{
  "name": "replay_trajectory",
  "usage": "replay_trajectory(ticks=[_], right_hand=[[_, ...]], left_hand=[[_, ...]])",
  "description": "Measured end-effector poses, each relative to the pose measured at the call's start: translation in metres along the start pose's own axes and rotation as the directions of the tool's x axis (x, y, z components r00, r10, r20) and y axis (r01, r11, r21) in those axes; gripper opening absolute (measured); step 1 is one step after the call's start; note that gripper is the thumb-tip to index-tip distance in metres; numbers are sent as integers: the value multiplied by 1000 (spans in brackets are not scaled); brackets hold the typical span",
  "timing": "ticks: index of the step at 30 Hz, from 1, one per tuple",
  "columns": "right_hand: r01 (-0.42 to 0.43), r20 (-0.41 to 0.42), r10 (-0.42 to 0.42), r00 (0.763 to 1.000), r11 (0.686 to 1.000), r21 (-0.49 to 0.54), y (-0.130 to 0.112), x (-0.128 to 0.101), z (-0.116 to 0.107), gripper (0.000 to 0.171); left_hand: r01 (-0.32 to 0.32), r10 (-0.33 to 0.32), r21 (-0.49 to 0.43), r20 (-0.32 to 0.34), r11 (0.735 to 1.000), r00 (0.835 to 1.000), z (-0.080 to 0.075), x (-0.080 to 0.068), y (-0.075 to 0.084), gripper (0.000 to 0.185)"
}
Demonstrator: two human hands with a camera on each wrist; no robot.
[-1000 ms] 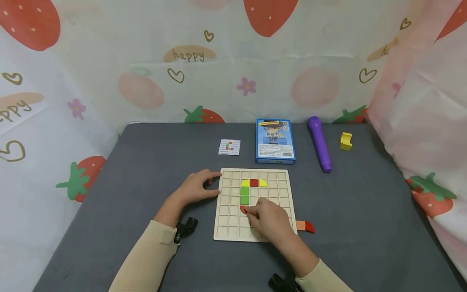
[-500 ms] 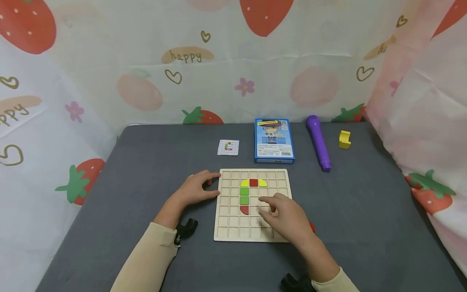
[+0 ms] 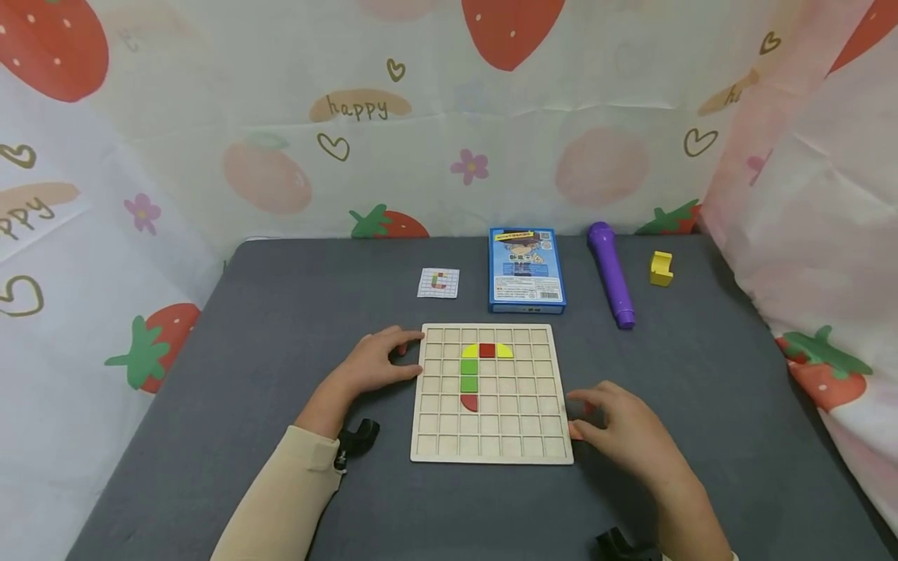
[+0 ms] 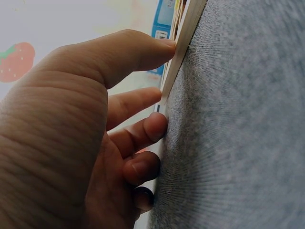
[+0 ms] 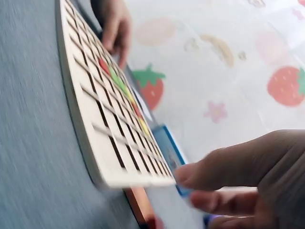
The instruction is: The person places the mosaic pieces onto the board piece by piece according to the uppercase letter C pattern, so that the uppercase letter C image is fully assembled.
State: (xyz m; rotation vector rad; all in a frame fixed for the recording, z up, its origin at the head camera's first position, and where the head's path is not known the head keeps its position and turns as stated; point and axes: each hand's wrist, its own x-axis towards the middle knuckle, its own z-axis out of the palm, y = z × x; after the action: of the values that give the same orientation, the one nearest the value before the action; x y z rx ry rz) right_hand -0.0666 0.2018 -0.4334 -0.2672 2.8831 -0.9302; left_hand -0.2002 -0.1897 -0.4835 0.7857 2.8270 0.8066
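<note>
A pale wooden grid board [image 3: 510,425] lies flat on the table. Set in its cells are two yellow quarter-rounds [image 3: 504,351], a red square [image 3: 487,351], two green squares [image 3: 469,384] and a red quarter-round [image 3: 469,403]. My left hand [image 3: 382,361] touches the board's left edge with thumb and forefinger stretched out, the other fingers loosely bent. Beyond the right edge, my right hand [image 3: 627,428] hovers with thumb and fingers apart. Below it in the right wrist view, an orange piece [image 5: 138,205] and a blurred red piece [image 5: 155,223] lie beside the board, mostly hidden from the head view.
Behind the board lie a small pattern card [image 3: 438,283] and a blue box [image 3: 528,271]. A purple microphone-shaped stick [image 3: 612,276] and a yellow block with a notch [image 3: 661,269] are at the back right. Strawberry-print cloth [image 3: 421,156] hangs around the grey table [image 3: 316,288].
My right hand lets go of the red quarter-round in its cell, then moves right, off the board, to the loose pieces. My left hand stays at the left edge.
</note>
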Motion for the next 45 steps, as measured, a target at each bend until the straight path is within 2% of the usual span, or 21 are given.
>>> replay_trajectory(ticks=[3,6,11,19,27,35,45], right_hand=[[-31,65,32,997,999,-5,10,-2,-2,35],[-31,95,32,995,999,-14,17,-1,1,29],[-16,76,18,997,999,-31,22,0,8,19],[28,41,-25,999,998,-63,24,-1,8,19],[12,12,-12,1000,999,-42,10,8,-7,21],[63,-23,-62,998,997,50,-14,21,-19,20],[165,12,-167,986,979,117,-38,37,-17,19]], left_hand=[[2,-2,5,3,1000,1000,-1,0,1,56],[14,-14,8,7,1000,1000,-1,0,1,57],[17,-17,9,9,1000,1000,-2,0,1,57],[14,-14,2,7,1000,1000,1,-2,2,57],[5,-5,-5,-2,1000,1000,-1,-2,2,56],[3,-3,2,-9,1000,1000,-4,-2,3,56],[2,-2,9,1,1000,1000,-2,0,3,57]])
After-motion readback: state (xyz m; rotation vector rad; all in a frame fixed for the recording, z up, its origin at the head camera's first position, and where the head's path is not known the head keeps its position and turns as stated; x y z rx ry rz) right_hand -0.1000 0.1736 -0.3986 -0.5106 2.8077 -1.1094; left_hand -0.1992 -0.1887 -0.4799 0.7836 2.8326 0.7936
